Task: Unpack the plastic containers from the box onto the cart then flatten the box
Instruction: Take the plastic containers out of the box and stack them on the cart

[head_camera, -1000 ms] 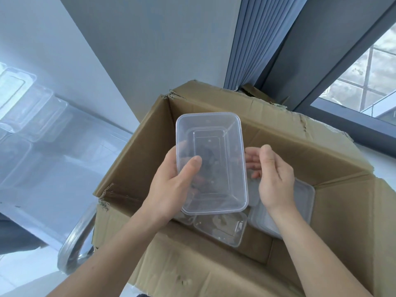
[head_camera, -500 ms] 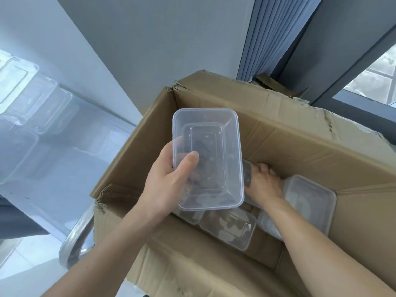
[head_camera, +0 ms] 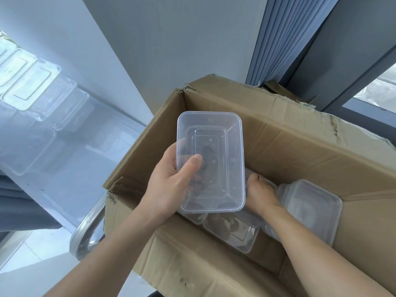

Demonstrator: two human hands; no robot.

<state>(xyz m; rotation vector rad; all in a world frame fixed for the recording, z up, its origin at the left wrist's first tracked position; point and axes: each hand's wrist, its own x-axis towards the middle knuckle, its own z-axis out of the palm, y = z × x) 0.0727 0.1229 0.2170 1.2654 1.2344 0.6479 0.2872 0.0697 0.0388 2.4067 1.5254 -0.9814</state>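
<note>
At far left, unpacked containers point(head_camera: 27, 86) are seen lined up on the cart point(head_camera: 85, 230), though their outlines are blurred by glare. A clear rectangular container point(head_camera: 211, 161), empty and open towards the camera, is held above the box point(head_camera: 300, 146) by the left hand point(head_camera: 169, 189). The thumb is pressed inside the rim and the fingers are curled behind, probably so that another can be gathered. The right hand point(head_camera: 260, 191) is lowered among the remaining containers point(head_camera: 310, 209) in the box. Its fingers are bent, but whether anything is gripped cannot be told.
</note>
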